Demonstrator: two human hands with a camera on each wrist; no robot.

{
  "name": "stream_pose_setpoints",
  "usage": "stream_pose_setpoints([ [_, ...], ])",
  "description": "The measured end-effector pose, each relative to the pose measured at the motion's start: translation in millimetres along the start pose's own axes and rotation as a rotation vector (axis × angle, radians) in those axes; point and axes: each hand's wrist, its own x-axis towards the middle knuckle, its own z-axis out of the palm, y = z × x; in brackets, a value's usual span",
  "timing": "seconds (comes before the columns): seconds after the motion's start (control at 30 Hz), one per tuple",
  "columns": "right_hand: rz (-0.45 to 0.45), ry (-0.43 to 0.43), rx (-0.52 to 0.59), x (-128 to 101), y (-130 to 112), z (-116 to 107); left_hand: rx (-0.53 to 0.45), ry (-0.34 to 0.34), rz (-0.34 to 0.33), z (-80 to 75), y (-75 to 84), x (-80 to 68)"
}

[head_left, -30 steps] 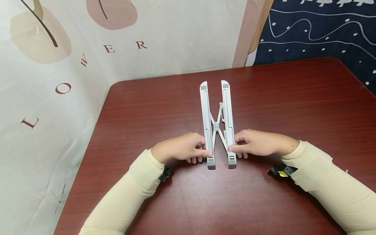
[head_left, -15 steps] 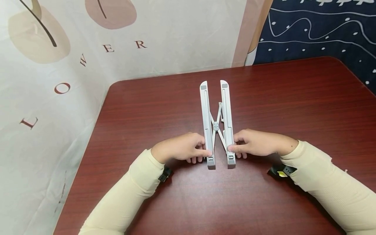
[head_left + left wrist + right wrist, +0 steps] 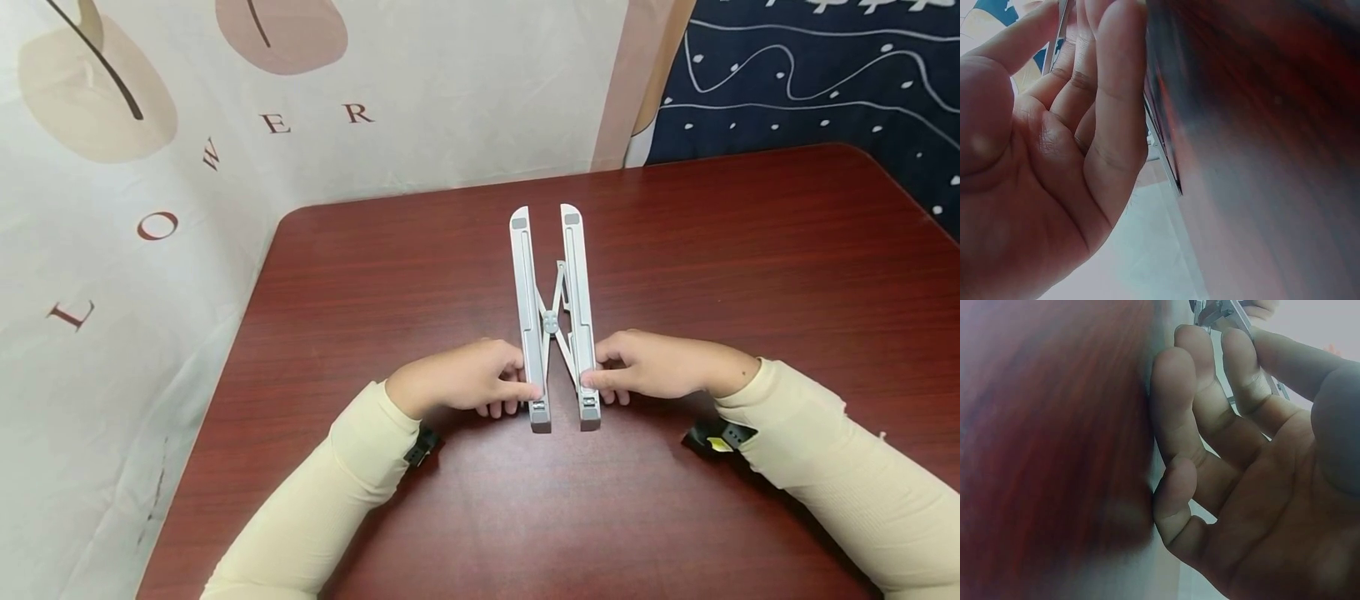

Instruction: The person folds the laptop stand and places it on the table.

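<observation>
We see no container on the table (image 3: 750, 275). One grey folding stand (image 3: 554, 317) lies mid-table: two long rails joined by two crossed struts at one pivot. Two hands: left hand (image 3: 459, 379) pinches the left rail near its close end, right hand (image 3: 654, 367) pinches the right rail. One patterned cloth (image 3: 225, 125) hangs behind.

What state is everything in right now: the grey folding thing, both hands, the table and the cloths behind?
Folding stand: lying flat, rails close and nearly parallel, crossed links showing between them.
Left hand: fingers curled, pinching the left rail.
Right hand: fingers curled, pinching the right rail.
Table: bears the stand and both forearms.
Cream cloth: hanging behind.
Navy cloth: hanging behind.
</observation>
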Motion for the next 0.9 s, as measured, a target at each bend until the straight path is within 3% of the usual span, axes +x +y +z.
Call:
stream_pose_setpoints([
  [0.9, 0.005, 0.008, 0.004, -2.5, -6.1, -1.1, 0.000, 0.000, -0.002, 1.5, 6.0, -0.4],
])
